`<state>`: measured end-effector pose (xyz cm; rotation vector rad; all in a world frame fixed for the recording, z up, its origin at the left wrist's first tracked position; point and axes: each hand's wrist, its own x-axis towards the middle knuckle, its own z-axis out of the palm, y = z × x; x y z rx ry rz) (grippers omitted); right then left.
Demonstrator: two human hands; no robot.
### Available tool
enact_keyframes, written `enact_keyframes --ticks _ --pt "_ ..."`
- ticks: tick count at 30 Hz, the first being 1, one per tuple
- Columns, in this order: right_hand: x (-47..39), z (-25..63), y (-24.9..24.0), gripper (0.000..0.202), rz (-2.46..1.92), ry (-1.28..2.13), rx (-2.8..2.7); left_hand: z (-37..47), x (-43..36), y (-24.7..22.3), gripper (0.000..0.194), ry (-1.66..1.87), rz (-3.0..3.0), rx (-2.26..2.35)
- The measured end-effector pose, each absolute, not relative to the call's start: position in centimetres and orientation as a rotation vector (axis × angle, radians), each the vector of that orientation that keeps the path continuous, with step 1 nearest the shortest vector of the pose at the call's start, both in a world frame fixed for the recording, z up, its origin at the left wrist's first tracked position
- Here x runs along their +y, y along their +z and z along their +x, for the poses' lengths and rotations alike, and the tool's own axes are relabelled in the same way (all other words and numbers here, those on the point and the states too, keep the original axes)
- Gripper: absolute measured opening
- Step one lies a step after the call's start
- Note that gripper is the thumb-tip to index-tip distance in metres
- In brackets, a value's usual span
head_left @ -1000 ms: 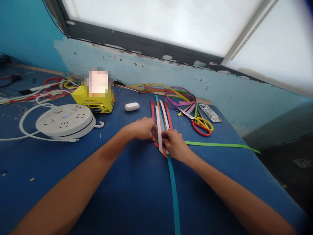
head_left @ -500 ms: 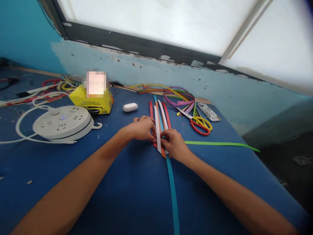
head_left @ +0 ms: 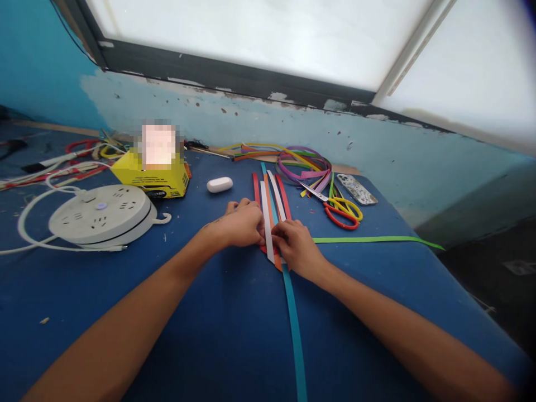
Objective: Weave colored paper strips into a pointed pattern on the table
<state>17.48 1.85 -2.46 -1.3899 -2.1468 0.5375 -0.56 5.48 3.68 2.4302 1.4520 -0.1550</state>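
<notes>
Red, white, orange and blue strips lie side by side, pointing away from me; a white strip point(head_left: 266, 212) is at their left and a red strip point(head_left: 283, 195) at their right. My left hand point(head_left: 247, 223) is closed at the left edge of the bundle, its fingertips hidden against the strips. From the right, my right hand point(head_left: 295, 245) pinches at the strips' near part; what lies between its fingers is too small to name. A long blue strip point(head_left: 295, 329) runs towards me. The green strip point(head_left: 372, 240) extends right from beneath my right hand.
Red-handled scissors point(head_left: 341, 215) lie right of the strips, beside a phone point(head_left: 357, 189) and coiled coloured strips point(head_left: 304, 167). On the left are a white case point(head_left: 220, 185), a yellow box point(head_left: 154, 177) and a round power strip point(head_left: 100, 215) with its cable.
The whole view has shifted slightly, with things now a little further left. Both hands remain at the bundle, their fingers only slightly changed.
</notes>
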Motion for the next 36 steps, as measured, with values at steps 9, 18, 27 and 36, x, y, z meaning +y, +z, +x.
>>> enact_keyframes --ticks 9,18,27,36 --pt "2.4 19.2 -2.0 0.015 -1.246 0.569 -2.131 -1.5 6.1 5.0 0.016 -0.282 2.278 1.353" --pt "3.0 20.3 -1.5 0.014 -1.207 0.521 -2.115 -3.4 6.7 5.9 0.023 -0.431 2.202 1.171" --pt "3.1 20.4 -1.6 0.013 -1.218 0.511 -2.153 -5.4 7.4 6.5 0.042 -0.512 2.116 1.273" --pt "3.1 20.4 -1.2 0.013 -1.223 0.496 -2.117 -2.8 6.3 5.4 0.037 -0.246 2.270 1.213"
